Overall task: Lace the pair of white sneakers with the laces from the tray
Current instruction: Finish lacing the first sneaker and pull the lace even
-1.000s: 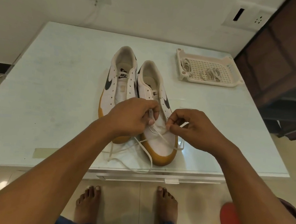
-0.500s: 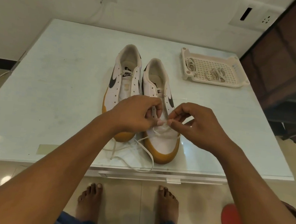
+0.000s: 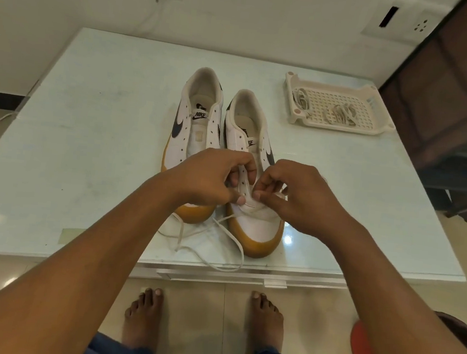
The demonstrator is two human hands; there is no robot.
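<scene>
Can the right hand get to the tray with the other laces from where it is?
Probably yes. Only bare table lies between the right hand and the tray, farther back on its right. But its fingers are pinching the lace at the sneaker, so it would have to let go first.

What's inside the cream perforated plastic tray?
Two bundles of pale laces lie on the cream plastic tray's grid floor: one left end, one middle. Nothing covers them; lace count unclear.

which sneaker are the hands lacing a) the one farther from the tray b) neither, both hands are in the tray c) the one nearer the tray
c: the left hand grips the sneaker nearer the tray at its eyelets, the right hand pinches the lace there; the other sneaker has bare eyelets.
</scene>
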